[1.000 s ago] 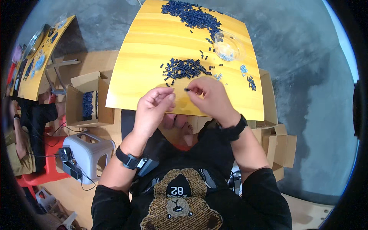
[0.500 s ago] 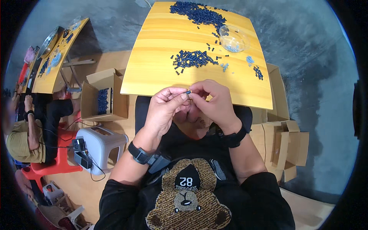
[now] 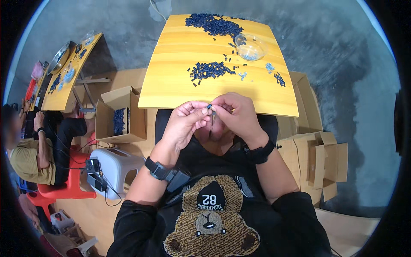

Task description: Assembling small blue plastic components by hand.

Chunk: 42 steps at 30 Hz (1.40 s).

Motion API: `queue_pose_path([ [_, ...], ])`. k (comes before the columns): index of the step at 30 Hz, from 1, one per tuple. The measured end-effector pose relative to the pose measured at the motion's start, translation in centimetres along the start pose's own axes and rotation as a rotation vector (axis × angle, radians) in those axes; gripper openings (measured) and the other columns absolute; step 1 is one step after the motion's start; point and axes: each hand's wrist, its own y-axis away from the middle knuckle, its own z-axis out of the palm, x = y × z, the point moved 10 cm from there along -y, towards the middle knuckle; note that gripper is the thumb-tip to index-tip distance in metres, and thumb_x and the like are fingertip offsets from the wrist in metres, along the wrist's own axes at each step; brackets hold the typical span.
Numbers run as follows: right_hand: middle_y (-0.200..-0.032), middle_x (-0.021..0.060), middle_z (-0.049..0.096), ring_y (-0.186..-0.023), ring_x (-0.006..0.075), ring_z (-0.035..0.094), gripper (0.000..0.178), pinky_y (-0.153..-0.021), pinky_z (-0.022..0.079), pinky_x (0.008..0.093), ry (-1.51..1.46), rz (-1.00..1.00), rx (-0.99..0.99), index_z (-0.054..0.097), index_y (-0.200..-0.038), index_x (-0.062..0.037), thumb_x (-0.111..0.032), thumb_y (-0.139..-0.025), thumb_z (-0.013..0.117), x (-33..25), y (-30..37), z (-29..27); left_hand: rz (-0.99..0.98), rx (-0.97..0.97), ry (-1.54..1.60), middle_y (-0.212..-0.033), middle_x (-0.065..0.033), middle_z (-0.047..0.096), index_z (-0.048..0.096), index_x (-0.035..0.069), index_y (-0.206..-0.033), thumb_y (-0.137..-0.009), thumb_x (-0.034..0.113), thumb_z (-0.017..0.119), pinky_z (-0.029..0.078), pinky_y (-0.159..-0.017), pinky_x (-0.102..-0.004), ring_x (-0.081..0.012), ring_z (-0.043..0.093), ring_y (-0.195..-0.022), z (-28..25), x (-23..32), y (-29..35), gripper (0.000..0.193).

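At the near edge of the wooden table (image 3: 171,96), my two hands meet in front of my chest. My left hand (image 3: 184,124) pinches a small dark cylindrical piece (image 3: 209,106) between thumb and index finger. Closed in a pinch right beside it, my right hand (image 3: 239,115) has its fingertips against the end of that piece; anything else between them is too small to make out. Beyond my hands lies a pile of similar dark pieces (image 3: 209,70), with small pale parts (image 3: 242,76) to its right.
A larger dark heap (image 3: 216,25) lies at the table's far side, near a clear bowl (image 3: 251,48) of pale parts. Cardboard boxes (image 3: 137,124) flank the table. A grey stool (image 3: 113,171) with black devices and cables stands left, near a seated person (image 3: 32,158).
The view has shifted slightly, so the table sits lower and a little to the left. My hands stay together, and less of the dark piece shows between my fingertips.
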Motion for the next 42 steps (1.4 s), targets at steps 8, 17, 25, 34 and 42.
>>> queue_pose_path([
  [8, -0.067, 0.0108, 0.057, -0.063, 0.0237, 0.056, 0.009, -0.057, 0.044, 0.0325, 0.061, -0.08, -0.023, 0.063, -0.079, -0.0003, -0.006, -0.074, 0.059, -0.6, 0.4, 0.5, -0.089, -0.005, -0.019, -0.083, -0.0077, 0.066, 0.062, 0.0, -0.094, -0.085, 0.005, 0.059, 0.052, -0.06, -0.0196, -0.0114, 0.063, -0.069, -0.2, -1.1, -0.1, 0.011],
  [17, -0.072, 0.0097, 0.057, -0.072, 0.0273, 0.055, 0.016, -0.065, 0.045, 0.0358, 0.122, -0.199, -0.04, 0.062, -0.087, -0.0047, -0.008, -0.072, 0.061, -0.6, 1.1, 0.5, -0.135, 0.052, -0.08, -0.088, -0.0065, 0.066, 0.062, 0.002, -0.094, -0.087, 0.009, 0.057, 0.054, -0.067, -0.023, -0.0114, 0.064, -0.075, -0.5, -2.2, -0.8, 0.011],
  [25, -0.075, 0.0106, 0.057, -0.075, 0.0281, 0.055, 0.016, -0.066, 0.045, 0.0363, 0.172, -0.224, 0.039, 0.061, -0.085, -0.0035, -0.008, -0.07, 0.062, 0.7, 0.5, -1.0, -0.196, 0.061, -0.102, -0.083, -0.0036, 0.065, 0.063, 0.004, -0.093, -0.087, 0.014, 0.06, 0.052, -0.064, -0.0187, -0.0076, 0.062, -0.072, 0.6, -2.7, -2.2, 0.012],
  [34, -0.078, 0.013, 0.059, -0.079, 0.0321, 0.055, 0.016, -0.072, 0.045, 0.0396, 0.284, -0.19, 0.081, 0.061, -0.084, -0.0022, -0.012, -0.071, 0.064, 4.2, -1.2, -3.2, -0.178, 0.142, -0.249, -0.083, -0.0049, 0.066, 0.063, 0.003, -0.091, -0.087, 0.013, 0.06, 0.049, -0.065, -0.021, -0.0093, 0.06, -0.07, -1.3, -2.1, -5.5, 0.011],
  [42, -0.08, 0.0136, 0.059, -0.081, 0.0321, 0.056, 0.013, -0.073, 0.045, 0.0389, 0.527, 0.09, 0.062, 0.061, -0.082, -0.0014, -0.011, -0.073, 0.062, 10.7, -1.7, -6.8, 0.15, 0.074, -0.478, -0.08, -0.0065, 0.065, 0.061, 0.001, -0.09, -0.085, 0.009, 0.062, 0.047, -0.063, -0.0213, -0.009, 0.058, -0.068, -3.7, 0.2, -9.3, 0.01],
])
